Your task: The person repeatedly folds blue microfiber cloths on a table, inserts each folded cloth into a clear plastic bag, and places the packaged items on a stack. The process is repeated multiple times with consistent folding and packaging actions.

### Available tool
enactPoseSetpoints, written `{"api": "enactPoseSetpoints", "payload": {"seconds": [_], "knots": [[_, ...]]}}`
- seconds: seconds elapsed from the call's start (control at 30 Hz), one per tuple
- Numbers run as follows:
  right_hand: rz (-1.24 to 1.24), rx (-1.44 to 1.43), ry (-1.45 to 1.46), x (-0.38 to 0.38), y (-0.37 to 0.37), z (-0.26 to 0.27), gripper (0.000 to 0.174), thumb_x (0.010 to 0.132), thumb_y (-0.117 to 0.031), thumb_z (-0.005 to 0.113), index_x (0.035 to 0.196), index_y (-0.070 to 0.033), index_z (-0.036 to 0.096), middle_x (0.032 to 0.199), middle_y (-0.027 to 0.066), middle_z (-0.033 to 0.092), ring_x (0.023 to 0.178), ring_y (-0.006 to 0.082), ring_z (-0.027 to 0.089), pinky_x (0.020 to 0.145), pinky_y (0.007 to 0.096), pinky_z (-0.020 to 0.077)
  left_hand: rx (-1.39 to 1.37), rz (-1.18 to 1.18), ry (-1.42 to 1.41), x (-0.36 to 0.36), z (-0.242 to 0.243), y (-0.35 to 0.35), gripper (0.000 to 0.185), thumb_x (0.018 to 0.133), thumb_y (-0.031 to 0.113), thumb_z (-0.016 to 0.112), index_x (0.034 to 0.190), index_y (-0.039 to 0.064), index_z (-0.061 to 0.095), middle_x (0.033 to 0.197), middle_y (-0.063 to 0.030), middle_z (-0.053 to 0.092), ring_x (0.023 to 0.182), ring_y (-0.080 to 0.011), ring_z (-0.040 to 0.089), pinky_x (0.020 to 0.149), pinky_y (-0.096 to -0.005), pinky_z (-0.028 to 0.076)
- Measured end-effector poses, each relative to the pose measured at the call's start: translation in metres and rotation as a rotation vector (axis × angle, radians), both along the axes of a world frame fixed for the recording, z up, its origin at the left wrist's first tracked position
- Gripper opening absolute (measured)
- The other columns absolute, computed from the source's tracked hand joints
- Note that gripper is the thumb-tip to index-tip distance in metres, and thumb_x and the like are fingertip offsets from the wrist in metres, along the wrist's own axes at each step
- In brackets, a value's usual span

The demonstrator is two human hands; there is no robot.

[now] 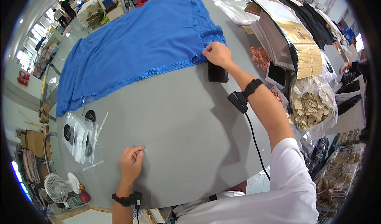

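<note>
A blue cloth with scalloped, lace-like edging lies spread across the far part of the grey table. My right hand is at the cloth's right edge, its fingers closed on the border near a corner. Just below that hand, a black phone-like device lies on the table, partly covered by the hand. Over the near left part of the table is my left hand, fingers loosely curled with nothing visible in them. Clear zip bags with black round labels lie to its upper left.
Gold-and-white printed packaging stands stacked at the right, beside copper-coloured bits and a plastic bag of tags. Flat clear bags lie at the far edge. A small white fan and a red fruit are at the lower left.
</note>
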State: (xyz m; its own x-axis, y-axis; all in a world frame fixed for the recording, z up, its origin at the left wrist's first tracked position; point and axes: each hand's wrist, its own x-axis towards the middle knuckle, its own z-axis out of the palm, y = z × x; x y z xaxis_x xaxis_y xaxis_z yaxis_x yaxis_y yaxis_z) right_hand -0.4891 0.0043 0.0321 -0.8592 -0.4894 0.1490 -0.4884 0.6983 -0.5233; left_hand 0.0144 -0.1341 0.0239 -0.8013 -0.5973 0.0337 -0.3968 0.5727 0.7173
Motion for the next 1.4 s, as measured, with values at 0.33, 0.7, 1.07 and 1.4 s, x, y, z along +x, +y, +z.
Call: {"api": "enactPoseSetpoints", "payload": {"seconds": [0.33,0.7,1.07,1.4], "knots": [[0.109,-0.727,-0.635,-0.005,0.017,0.062,0.029,0.098,-0.011,0.067,0.125,0.000,0.066,0.093,0.0072,0.071,0.080,0.0133,0.070,0.071,0.0274,0.0581,-0.054,-0.284,0.136,-0.152,0.035,0.015,0.015,0.099,0.011,0.066,0.111,0.007,0.074,0.092,-0.0084,0.067,0.077,-0.0212,0.063,0.070,-0.0329,0.050],[0.414,-0.301,0.386,-0.008,0.014,0.083,0.027,0.094,-0.007,0.071,0.120,-0.011,0.077,0.097,0.0088,0.073,0.085,0.0162,0.066,0.078,0.0297,0.0543,-0.173,-0.259,0.390,-0.393,-0.006,-0.005,0.019,0.096,0.014,0.069,0.110,0.005,0.077,0.098,-0.0151,0.071,0.087,-0.0316,0.070,0.077,-0.0403,0.055],[0.250,-0.553,-0.363,-0.006,0.019,0.068,0.028,0.098,-0.020,0.071,0.112,0.004,0.076,0.085,0.0109,0.078,0.071,0.0133,0.071,0.069,0.0320,0.0593,-0.081,-0.135,0.148,-0.417,-0.008,-0.006,0.027,0.094,0.031,0.076,0.101,0.005,0.080,0.095,-0.0154,0.075,0.088,-0.0317,0.070,0.080,-0.0427,0.054],[0.425,-0.346,0.325,0.018,0.019,0.030,0.043,0.084,-0.012,0.076,0.126,-0.008,0.070,0.111,0.0184,0.075,0.104,0.0394,0.070,0.090,0.0471,0.0557,0.207,-0.153,0.499,-0.398,0.015,-0.004,0.028,0.096,0.025,0.076,0.093,-0.002,0.076,0.077,-0.0135,0.073,0.068,-0.0185,0.064,0.066,-0.0352,0.051]]}}
